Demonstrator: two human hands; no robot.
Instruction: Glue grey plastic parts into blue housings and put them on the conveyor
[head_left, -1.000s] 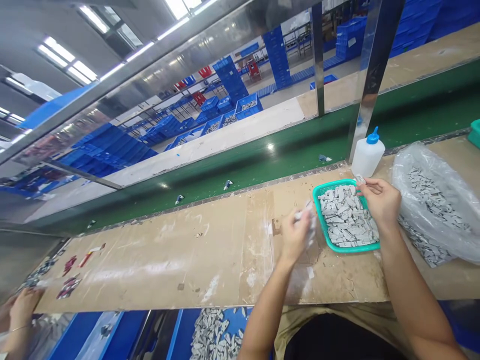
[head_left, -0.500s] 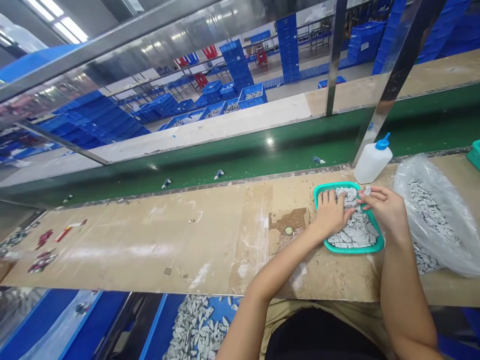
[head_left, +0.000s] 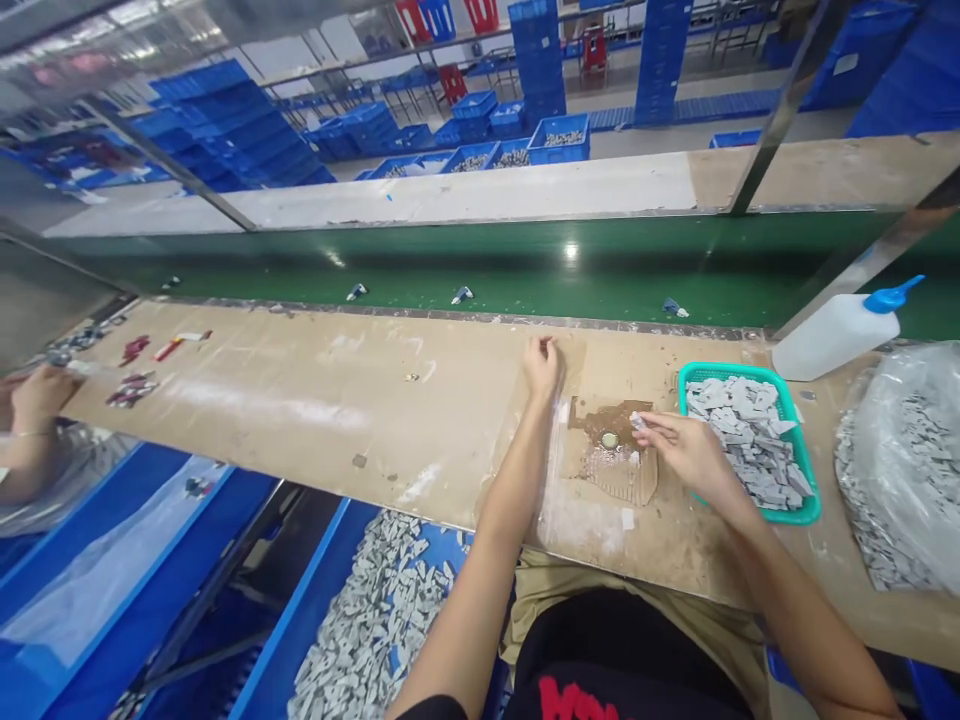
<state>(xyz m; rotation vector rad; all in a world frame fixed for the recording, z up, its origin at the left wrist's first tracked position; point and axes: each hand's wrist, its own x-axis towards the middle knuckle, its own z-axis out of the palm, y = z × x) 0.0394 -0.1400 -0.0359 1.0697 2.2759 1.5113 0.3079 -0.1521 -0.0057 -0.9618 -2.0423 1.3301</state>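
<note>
My right hand pinches a small whitish-grey piece between thumb and fingertips. Just left of it, a small round pale-green dab or cap sits on a worn, stained patch of cardboard. Behind the right wrist stands a teal basket filled with flat grey-white pieces. Toward the belt side of the bench, my left hand has its fingers curled together; what they hold, if anything, is too small to make out.
Beside the basket are a white squeeze bottle with a blue nozzle and a clear bag of pieces. Small parts lie on the green belt. Another person's hand is at far left. A blue bin holds grey pieces below.
My left hand has left the basket and moved left across the bench. My right hand has carried a small piece from the basket toward the stained patch. The view has shifted.
</note>
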